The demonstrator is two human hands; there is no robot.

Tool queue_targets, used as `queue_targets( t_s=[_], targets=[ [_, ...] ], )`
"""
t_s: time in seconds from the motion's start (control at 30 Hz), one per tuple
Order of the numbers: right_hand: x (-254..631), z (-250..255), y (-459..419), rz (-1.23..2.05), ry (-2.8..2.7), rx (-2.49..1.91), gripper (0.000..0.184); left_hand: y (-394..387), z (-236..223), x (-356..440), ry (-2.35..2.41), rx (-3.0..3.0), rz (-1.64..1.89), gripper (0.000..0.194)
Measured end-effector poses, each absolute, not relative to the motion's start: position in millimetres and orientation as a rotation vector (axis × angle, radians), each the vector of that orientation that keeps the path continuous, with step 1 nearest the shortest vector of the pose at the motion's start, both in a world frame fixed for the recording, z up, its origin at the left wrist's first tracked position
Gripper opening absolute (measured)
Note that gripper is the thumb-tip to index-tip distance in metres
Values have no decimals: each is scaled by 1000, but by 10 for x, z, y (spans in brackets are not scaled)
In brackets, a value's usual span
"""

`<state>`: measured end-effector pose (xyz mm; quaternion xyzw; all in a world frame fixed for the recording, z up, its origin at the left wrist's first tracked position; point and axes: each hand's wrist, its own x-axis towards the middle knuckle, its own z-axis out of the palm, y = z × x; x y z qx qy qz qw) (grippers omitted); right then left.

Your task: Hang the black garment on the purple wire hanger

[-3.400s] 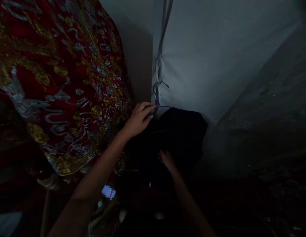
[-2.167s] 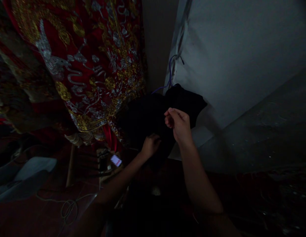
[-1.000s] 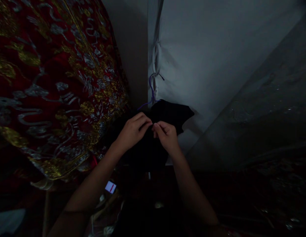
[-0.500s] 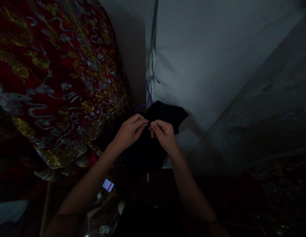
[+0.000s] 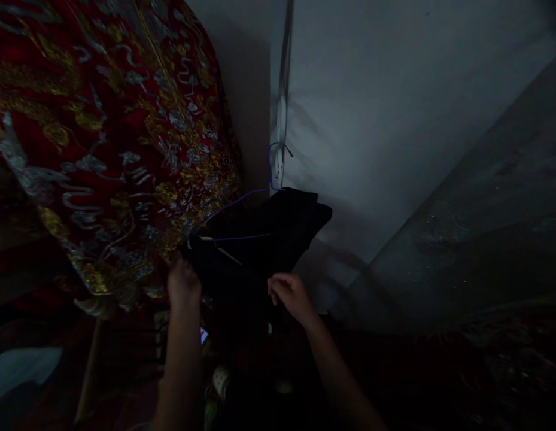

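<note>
Hanging black garment point(image 5: 284, 216): we see it draped on a hanger around the centre of the view, its left side stretched toward 8 o'clock; its folds are hard to make out in the gloom.
Purple hanger point(image 5: 235, 200): its hook sits at the white links, and one sloping arm and part of the lower bar show bare against the dark cloth.
Left hand point(image 5: 184, 281): at 8 o'clock, blurred, with fingers closed on the garment's left edge.
Right hand point(image 5: 290, 294): at 6 o'clock, in front of the lower cloth, fingers curled in toward the thumb; we cannot tell whether they pinch any fabric.
White links point(image 5: 281, 120): at 12 o'clock, dangling in a line beside the pale wall point(image 5: 376, 108).
Red robe point(image 5: 125, 161): at 10 o'clock, covered in gold and silver embroidery, its hem near the left hand.
Lower edge: at 7 o'clock we find a small lit screen point(image 5: 204, 335) and, below it, a pale shoe point(image 5: 221, 381) dotted with holes.
</note>
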<state>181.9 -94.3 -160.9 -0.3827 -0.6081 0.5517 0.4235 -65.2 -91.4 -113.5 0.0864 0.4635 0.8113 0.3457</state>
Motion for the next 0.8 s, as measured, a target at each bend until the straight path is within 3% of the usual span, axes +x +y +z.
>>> queue_targets(
  t_s=[0.1, 0.2, 0.3, 0.4, 0.5, 0.57, 0.7, 0.8],
  targets=[
    [1847, -1721, -1022, 1428, -1509, -1033, 37, -1120, -1587, -482, 1197, 138, 1960, 7],
    [1912, -1775, -1010, 1355, -1560, -1158, 38, -1271, -1717, -150, 1056, 209, 1761, 13],
    [1931, -1745, -1039, 1228, -1646, -1142, 29, -1344, -1603, 161, 989, 572, 1615, 25],
    [1870, -1679, -1110, 1276, -1738, -964, 43, -1369, -1435, 346, 1074, 1109, 1449, 28],
    [1824, -1612, -1118, 1390, -1688, -905, 18, -1357, -1317, 339, 1120, 1459, 1369, 28],
    [1851, -1535, -1065, 1420, -1641, -954, 17, -1323, -1267, 231, 1116, 1577, 1308, 31],
    [1970, -1243, -893, 1305, -1671, -959, 15, -1203, -1213, -61, 962, 1624, 1097, 55],
    [1976, -989, -772, 1204, -1634, -921, 11, -1119, -1238, -170, 949, 1646, 948, 59]
  ],
)
